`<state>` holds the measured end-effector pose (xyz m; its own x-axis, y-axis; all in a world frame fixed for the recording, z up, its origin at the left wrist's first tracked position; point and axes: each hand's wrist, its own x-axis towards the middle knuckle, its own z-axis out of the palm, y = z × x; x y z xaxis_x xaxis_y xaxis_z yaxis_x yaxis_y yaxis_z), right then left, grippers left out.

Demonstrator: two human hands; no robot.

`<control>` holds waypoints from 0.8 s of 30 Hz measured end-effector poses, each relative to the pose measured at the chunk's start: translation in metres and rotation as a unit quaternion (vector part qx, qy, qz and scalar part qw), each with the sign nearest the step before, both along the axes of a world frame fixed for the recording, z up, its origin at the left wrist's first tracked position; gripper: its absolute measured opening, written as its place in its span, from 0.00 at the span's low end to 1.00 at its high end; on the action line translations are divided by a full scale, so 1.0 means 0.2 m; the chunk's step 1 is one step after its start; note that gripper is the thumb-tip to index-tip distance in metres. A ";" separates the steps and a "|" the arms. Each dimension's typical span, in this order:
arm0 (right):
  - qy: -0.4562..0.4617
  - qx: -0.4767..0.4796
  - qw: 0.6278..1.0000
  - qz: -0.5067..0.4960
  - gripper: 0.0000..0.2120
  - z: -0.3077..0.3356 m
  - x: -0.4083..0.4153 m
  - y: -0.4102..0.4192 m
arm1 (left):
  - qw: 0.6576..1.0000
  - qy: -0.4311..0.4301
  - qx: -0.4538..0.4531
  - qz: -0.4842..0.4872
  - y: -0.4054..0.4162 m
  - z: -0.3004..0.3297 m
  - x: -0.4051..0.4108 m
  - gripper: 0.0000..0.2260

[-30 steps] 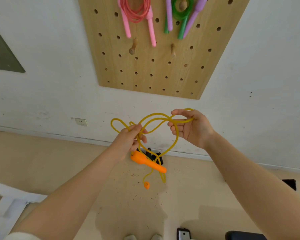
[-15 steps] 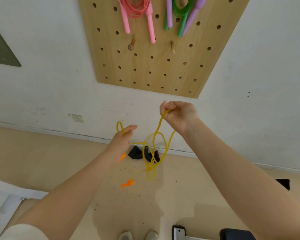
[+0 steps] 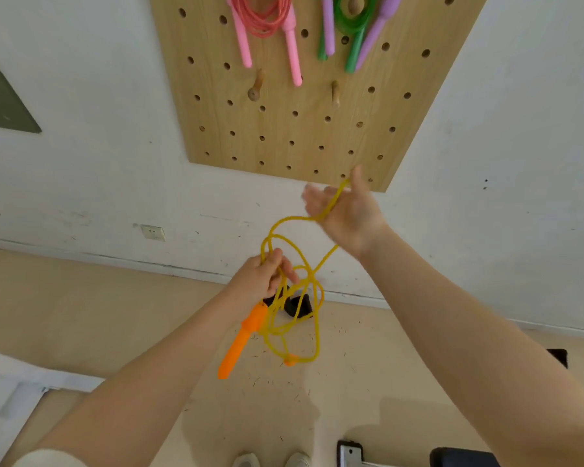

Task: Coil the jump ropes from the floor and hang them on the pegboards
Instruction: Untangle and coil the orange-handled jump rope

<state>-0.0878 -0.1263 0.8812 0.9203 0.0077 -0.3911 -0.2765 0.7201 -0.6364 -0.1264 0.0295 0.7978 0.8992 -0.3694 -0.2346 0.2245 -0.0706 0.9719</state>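
Item: yellow jump rope (image 3: 314,318), orange handles, held in front of me below the pegboard (image 3: 284,129).

Left hand (image 3: 262,278): below the pegboard's lower edge and well apart from it; my fingers curl round a bunch of rope loops. One orange handle (image 3: 241,338) hangs just under this hand, its long axis slanting down and to my left. The uneven loops sag beneath my fist; the second handle end (image 3: 290,360) dangles at the bottom of them.

Right hand (image 3: 346,210): higher, just below the pegboard's lower right corner. It is spread wide, with one strand of rope draped across the palm between thumb and fingers. I cannot tell whether any finger pinches it.

Key relation: the free strand runs from my right hand down and leftward to my left fist, so my left hand is the anchor and my right carries the next turn.

Pegboard: a pink jump rope (image 3: 267,21) and a green and purple one (image 3: 354,21) hang near its top. Two bare wooden pegs (image 3: 256,87) sit below them; my right hand is nearer to these pegs.

Judgement: coiling is part done; the loops look too loose to hang yet.
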 end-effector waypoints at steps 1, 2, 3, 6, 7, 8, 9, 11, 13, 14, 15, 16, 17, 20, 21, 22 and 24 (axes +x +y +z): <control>0.016 -0.101 0.993 0.061 0.27 -0.07 -0.05 0.02 | 0.998 0.009 -0.050 0.029 -0.01 0.03 0.02 0.18; 0.025 -0.174 0.978 0.111 0.29 -0.14 -0.10 0.03 | 0.994 0.021 -0.093 0.052 -0.01 0.05 0.05 0.18; 0.017 -0.219 0.964 0.146 0.31 -0.20 -0.14 0.05 | 0.990 0.030 -0.124 0.064 -0.02 0.09 0.06 0.18; -0.022 -0.239 0.952 0.187 0.36 -0.29 -0.19 0.07 | 0.991 0.019 -0.131 0.030 -0.03 0.17 0.09 0.17; -0.031 -0.245 0.952 0.180 0.35 -0.29 -0.20 0.08 | 0.992 0.011 -0.123 0.013 -0.03 0.18 0.09 0.17; -0.045 -0.266 0.947 0.175 0.30 -0.28 -0.20 0.08 | 0.993 0.003 -0.114 0.001 -0.03 0.19 0.09 0.17; -0.066 -0.292 0.937 0.181 0.21 -0.27 -0.20 0.08 | 0.994 -0.001 -0.107 -0.004 -0.03 0.20 0.09 0.17; -0.090 -0.342 0.914 0.201 0.11 -0.25 -0.21 0.06 | 0.995 -0.005 -0.104 0.011 -0.02 0.22 0.09 0.17; -0.089 -0.397 0.882 0.235 0.07 -0.24 -0.21 0.01 | 0.992 -0.016 -0.109 0.068 0.00 0.24 0.12 0.17; -0.091 -0.428 0.860 0.262 0.07 -0.23 -0.22 -0.01 | 0.987 -0.022 -0.115 0.108 0.01 0.24 0.13 0.17; -0.092 -0.454 0.837 0.291 0.09 -0.24 -0.21 -0.03 | 0.980 -0.027 -0.124 0.152 0.02 0.23 0.15 0.17; -0.090 -0.472 0.818 0.315 0.10 -0.24 -0.21 -0.05 | 0.971 -0.028 -0.137 0.193 0.04 0.23 0.16 0.17; -0.088 -0.483 0.807 0.328 0.11 -0.24 -0.21 -0.07 | 0.961 -0.028 -0.153 0.228 0.05 0.22 0.17 0.18; -0.075 -0.456 0.837 0.294 0.12 -0.24 -0.22 -0.08 | 0.955 -0.031 -0.163 0.247 0.07 0.15 0.15 0.19; -0.057 -0.430 0.865 0.252 0.12 -0.24 -0.21 -0.07 | 0.965 -0.030 -0.145 0.217 0.06 0.12 0.13 0.19; -0.041 -0.394 0.895 0.204 0.12 -0.23 -0.20 -0.06 | 0.978 -0.028 -0.114 0.175 0.05 0.09 0.11 0.18; -0.019 -0.314 0.941 0.122 0.12 -0.19 -0.18 -0.04 | 0.995 -0.033 -0.041 0.083 0.03 0.04 0.06 0.16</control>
